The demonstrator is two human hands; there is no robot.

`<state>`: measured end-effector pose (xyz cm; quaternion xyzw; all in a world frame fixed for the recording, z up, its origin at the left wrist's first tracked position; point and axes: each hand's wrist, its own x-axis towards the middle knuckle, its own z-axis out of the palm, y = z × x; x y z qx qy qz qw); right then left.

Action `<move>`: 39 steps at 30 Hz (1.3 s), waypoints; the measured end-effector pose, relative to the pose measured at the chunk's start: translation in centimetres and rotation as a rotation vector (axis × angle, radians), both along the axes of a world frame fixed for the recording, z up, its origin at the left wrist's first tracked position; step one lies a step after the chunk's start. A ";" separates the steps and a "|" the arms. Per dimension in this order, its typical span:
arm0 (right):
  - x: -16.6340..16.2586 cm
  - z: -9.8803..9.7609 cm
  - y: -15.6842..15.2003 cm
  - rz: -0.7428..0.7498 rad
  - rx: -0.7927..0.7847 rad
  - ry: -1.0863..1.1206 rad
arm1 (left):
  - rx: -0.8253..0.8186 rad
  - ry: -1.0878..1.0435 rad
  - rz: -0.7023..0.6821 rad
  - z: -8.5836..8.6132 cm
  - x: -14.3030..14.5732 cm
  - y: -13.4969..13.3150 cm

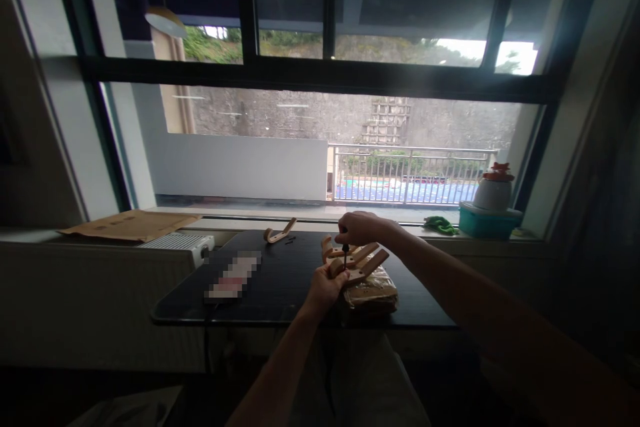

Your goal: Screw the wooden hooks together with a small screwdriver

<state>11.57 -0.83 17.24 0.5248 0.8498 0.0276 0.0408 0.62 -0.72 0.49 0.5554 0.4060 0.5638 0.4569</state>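
Observation:
My right hand (pixel 363 227) is closed around the handle of a screwdriver (pixel 345 252), which stands upright with its shaft pointing down. Its tip meets the nearest wooden hook (pixel 367 268), low by my left fingers. My left hand (pixel 327 285) pinches the curled end of that same hook. More wooden hooks (pixel 357 255) sit in a row just behind it. Under them is a brown block wrapped in clear plastic (pixel 373 293). A loose wooden hook (pixel 280 233) lies at the far side of the dark table, with small dark screws (pixel 291 240) beside it.
The dark table (pixel 280 287) stands against a window sill. A blurred-out flat item (pixel 234 277) lies on its left. Beyond are a brown paper envelope (pixel 130 223) and a white radiator (pixel 183 243). A teal box (pixel 487 221), a white bottle (pixel 494 193) and a green cloth (pixel 440 225) occupy the right sill.

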 end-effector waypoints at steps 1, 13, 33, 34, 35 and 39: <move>0.2 -0.1 0.2 -0.016 0.002 0.003 | 0.002 0.000 0.001 0.1 0.0 -0.1; 0.1 0.4 0.3 0.104 -0.059 0.073 | -0.001 0.015 -0.005 -0.2 -0.1 0.2; -0.9 0.1 0.7 0.044 -0.024 0.008 | 0.009 0.014 -0.006 0.2 0.0 -0.1; -0.9 0.3 0.7 0.050 -0.028 0.008 | 0.011 0.014 -0.008 0.3 -0.1 -0.2; -0.8 0.5 0.7 0.063 -0.038 0.012 | 0.014 0.015 -0.009 0.3 -0.1 -0.2; -0.5 0.5 0.4 0.114 -0.066 0.041 | 0.010 0.018 -0.003 0.1 -0.1 0.0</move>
